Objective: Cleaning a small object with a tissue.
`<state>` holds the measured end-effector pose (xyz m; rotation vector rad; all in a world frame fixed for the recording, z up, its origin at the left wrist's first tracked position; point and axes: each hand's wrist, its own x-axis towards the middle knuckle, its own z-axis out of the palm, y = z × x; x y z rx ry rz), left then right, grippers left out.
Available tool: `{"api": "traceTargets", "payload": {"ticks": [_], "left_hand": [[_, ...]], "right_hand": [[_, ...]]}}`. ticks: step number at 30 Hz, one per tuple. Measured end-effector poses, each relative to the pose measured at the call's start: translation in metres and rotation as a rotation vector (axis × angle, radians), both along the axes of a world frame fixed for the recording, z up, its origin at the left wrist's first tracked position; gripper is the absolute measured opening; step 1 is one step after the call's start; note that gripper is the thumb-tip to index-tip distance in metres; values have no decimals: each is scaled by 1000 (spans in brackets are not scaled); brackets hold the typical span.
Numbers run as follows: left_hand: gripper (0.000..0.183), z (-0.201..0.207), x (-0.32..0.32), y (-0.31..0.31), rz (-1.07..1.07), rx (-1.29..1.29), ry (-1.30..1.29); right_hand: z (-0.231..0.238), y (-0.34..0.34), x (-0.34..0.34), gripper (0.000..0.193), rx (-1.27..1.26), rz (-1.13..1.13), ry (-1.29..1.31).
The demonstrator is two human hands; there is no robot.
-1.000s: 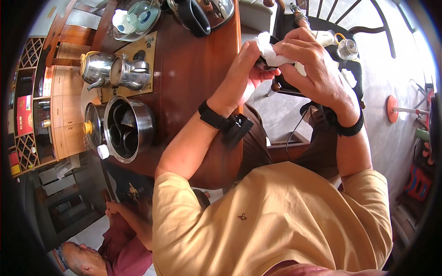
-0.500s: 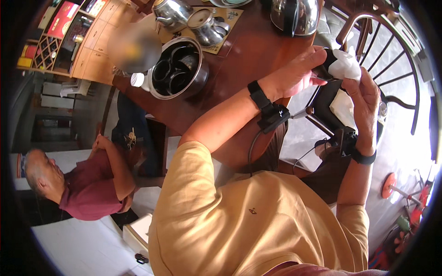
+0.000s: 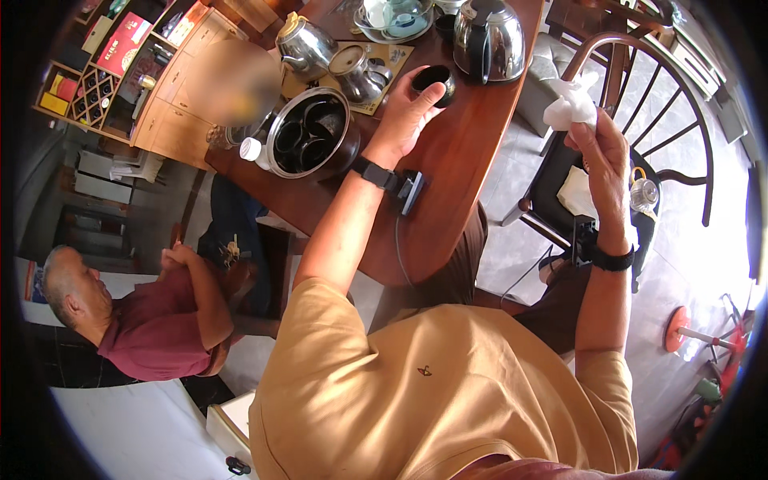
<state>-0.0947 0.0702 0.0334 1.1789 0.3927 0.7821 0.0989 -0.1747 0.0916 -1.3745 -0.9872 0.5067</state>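
I note a dark cup (image 3: 436, 78) in my left hand (image 3: 406, 112) and a white crumpled tissue (image 3: 570, 105) in my right hand (image 3: 602, 152), over a reddish-brown wooden table (image 3: 472, 152). Silver kettle (image 3: 490, 36), shiny steel bowl (image 3: 310, 132) with dark cups inside; my shirt (image 3: 432, 384) is plain mustard yellow, both wristbands black. The seated person (image 3: 152, 320) wears maroon.

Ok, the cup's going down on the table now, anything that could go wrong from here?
The left hand holds the small dark cup close beside the steel kettle and the teapots; a careless move might knock them. The cup also sits fairly near the curved table edge, so it could perhaps slide off. The right hand holds the white cloth out over the chair, away from the table.
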Motion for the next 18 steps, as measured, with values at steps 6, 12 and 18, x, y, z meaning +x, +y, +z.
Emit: {"api": "traceTargets", "payload": {"ticks": [6, 12, 18], "left_hand": [[58, 0, 18, 19, 119, 358, 158], [67, -14, 33, 51, 226, 478, 312], [64, -10, 39, 47, 344, 414, 439]], "right_hand": [[-2, 3, 5, 28, 73, -19, -7], [1, 1, 7, 30, 111, -67, -26], [-10, 2, 18, 31, 88, -29, -57]]}}
